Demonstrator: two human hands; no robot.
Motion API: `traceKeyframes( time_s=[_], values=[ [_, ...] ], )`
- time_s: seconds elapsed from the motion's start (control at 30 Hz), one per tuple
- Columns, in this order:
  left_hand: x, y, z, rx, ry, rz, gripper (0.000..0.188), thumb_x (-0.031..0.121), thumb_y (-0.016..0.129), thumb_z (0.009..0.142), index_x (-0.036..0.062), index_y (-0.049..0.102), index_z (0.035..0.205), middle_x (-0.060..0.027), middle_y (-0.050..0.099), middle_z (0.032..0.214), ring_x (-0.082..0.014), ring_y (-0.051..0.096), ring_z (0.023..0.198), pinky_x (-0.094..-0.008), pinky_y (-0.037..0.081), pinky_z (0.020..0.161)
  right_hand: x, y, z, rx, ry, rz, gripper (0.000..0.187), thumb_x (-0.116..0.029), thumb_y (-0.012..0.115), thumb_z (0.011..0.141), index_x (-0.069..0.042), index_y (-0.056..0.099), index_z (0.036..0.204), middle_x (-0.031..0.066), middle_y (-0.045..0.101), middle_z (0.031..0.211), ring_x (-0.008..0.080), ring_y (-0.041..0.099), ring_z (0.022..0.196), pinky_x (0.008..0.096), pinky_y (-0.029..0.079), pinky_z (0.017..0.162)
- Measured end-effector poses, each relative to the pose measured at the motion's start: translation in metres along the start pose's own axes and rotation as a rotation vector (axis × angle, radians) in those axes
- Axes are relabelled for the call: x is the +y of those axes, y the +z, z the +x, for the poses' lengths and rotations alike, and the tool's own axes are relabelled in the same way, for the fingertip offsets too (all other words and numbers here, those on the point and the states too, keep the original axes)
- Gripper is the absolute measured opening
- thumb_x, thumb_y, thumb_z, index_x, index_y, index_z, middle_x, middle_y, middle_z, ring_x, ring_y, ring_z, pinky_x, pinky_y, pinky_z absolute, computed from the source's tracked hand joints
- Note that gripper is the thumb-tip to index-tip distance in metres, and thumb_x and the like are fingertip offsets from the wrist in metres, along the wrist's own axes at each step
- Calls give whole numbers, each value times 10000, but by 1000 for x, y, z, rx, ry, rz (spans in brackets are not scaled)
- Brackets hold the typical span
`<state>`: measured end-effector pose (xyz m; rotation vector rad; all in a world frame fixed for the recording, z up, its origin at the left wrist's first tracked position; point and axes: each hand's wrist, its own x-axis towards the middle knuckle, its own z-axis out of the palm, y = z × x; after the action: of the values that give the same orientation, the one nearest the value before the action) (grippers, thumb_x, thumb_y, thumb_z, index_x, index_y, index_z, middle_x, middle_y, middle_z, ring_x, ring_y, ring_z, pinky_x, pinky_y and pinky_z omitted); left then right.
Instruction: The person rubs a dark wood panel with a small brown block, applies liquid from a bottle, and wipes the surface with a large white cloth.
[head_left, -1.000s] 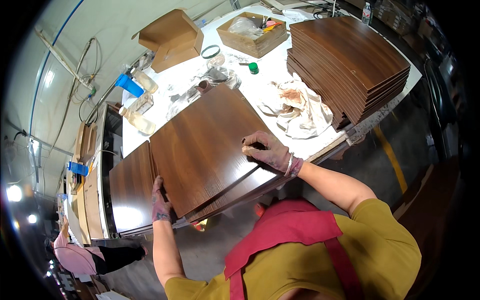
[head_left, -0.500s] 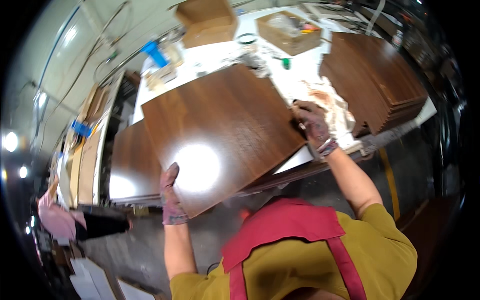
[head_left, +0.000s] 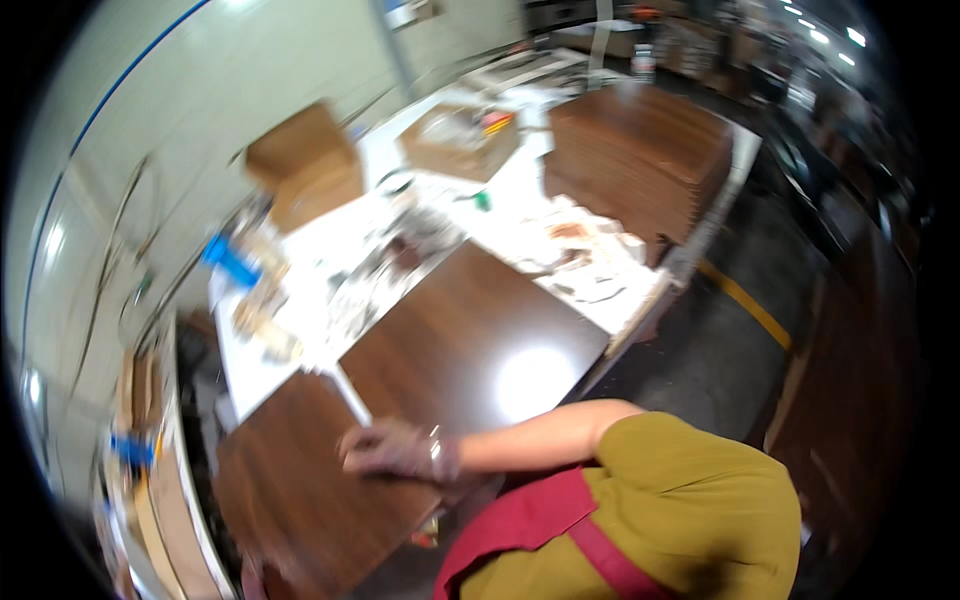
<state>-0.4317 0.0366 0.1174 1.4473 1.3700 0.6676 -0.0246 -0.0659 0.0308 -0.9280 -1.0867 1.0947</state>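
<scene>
A dark brown wood-grain panel (head_left: 300,490) extends from the lower left toward the table. My right hand (head_left: 390,448), in a stained glove, lies over this panel's right side with its fingers bent; whatever is under them is hidden. Only a small blurred part of my left hand (head_left: 252,578) shows, beside the panel's lower left edge, with its fingers mostly out of sight. To the right, a second brown panel (head_left: 460,330) lies flat on the white table (head_left: 315,245), reflecting a bright light. A narrow pale gap separates the two panels.
A stack of brown panels (head_left: 640,150) stands at the back right. Stained white cloth (head_left: 590,250) lies before it. Behind are an open cardboard box (head_left: 310,180), a carton (head_left: 460,145) of small items and a blue cup (head_left: 230,262). A cluttered shelf (head_left: 175,500) borders the left.
The panel that was tilted in my left hand now lies on the table. My right hand has crossed leftward onto the other panel. The view has swung, and my left hand is lower left.
</scene>
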Motion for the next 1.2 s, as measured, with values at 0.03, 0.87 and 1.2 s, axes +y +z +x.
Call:
traceKeyframes(
  time_s=[0.03, 0.87, 1.2],
  values=[
    [-4, -15, 7, -11, -53, 26, 496, 342, 572, 948, 3, 555, 1309, -138, 573, 1312, -221, 525, 1185, -355, 404, 1021, 18, 16, 7, 14, -130, 46, 264, -238, 709, 893, -46, 648, 1063, 25, 654, 1035, 123, 591, 1013, 288, 484, 906],
    [-11, 93, 96, 293, 766, 862, 463, 175, 558, 978, 61, 462, 1417, -176, 491, 1413, -328, 452, 1318, -425, 374, 1094, -14, -161, -65, 208, -310, 76, 191, -51, 685, 861, -60, 604, 1033, 46, 588, 1038, 178, 583, 982, 322, 494, 862],
    [77, 378, 42, -198, 965, 597, 364, 132, 627, 909, 46, 588, 1261, -184, 576, 1292, -341, 536, 1226, -398, 423, 1041, -44, -250, -130, 220, 170, 1038, 322, -174, 638, 938, -66, 589, 1237, 78, 638, 1075, 225, 628, 974, 363, 529, 875]
  ],
)
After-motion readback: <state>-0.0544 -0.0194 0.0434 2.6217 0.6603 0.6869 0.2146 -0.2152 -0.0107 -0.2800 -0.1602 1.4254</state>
